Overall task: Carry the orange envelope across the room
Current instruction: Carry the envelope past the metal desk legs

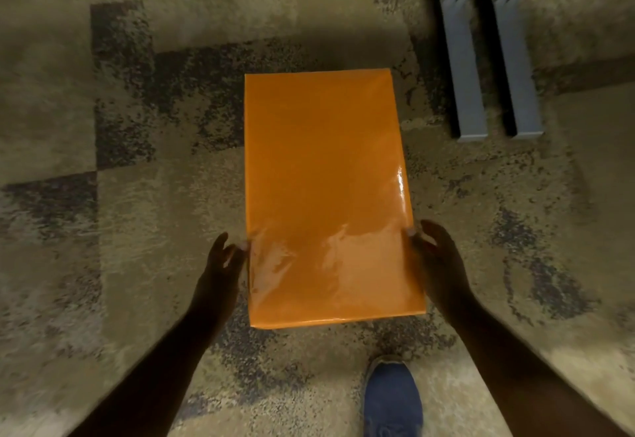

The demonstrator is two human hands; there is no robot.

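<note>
A large glossy orange envelope (326,196) is held flat in front of me, above the carpet, its long side pointing away. My left hand (220,268) grips its left edge near the lower corner, fingertips on the rim. My right hand (436,258) grips the right edge at about the same height. Both forearms reach in from the bottom of the view.
Patterned beige and dark carpet (137,127) covers the floor. Two grey metal furniture legs (494,93) stand at the upper right, close to the envelope's far right corner. My blue shoe (391,399) is stepping on the carpet below the envelope.
</note>
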